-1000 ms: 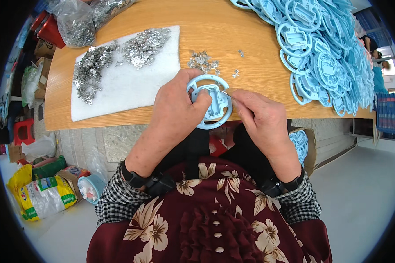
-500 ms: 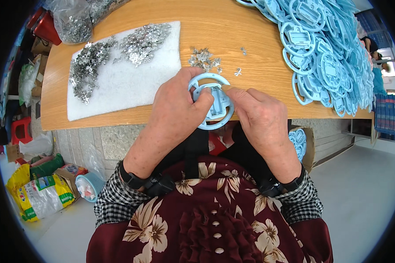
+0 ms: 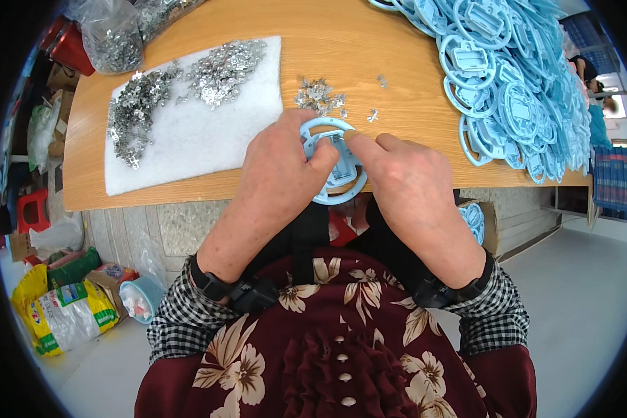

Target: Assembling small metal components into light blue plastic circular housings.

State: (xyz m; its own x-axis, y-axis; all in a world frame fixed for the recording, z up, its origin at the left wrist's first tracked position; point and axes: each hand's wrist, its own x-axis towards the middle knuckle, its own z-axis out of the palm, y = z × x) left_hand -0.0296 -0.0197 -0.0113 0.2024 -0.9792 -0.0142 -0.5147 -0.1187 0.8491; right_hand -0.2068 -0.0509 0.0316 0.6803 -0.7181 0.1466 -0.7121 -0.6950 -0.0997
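Observation:
A light blue plastic part (image 3: 344, 171), a round ring with a boxy recessed middle, is held up at the table's front edge. My left hand (image 3: 275, 164) is closed round its left side, the thumb lying over the inner frame. Against the upper right of the recess press the fingers of my right hand (image 3: 412, 181); they are closed, and whatever sits under their tips is hidden. Just beyond the part lies a small heap of silver metal clips (image 3: 317, 96). Two single clips, one of them a nearer clip (image 3: 373, 115), lie to its right.
On the left a white foam sheet (image 3: 195, 150) bears two piles of metal clips. Plastic bags of clips (image 3: 111, 38) stand behind it. A large heap of blue parts (image 3: 519, 104) covers the table's right side. Below sits a cardboard box (image 3: 491, 230) with more blue parts.
My right hand's fingertips have shifted slightly left and up, pressing closer onto the blue part's recess. The left hand keeps its hold. The whole view has shifted a little.

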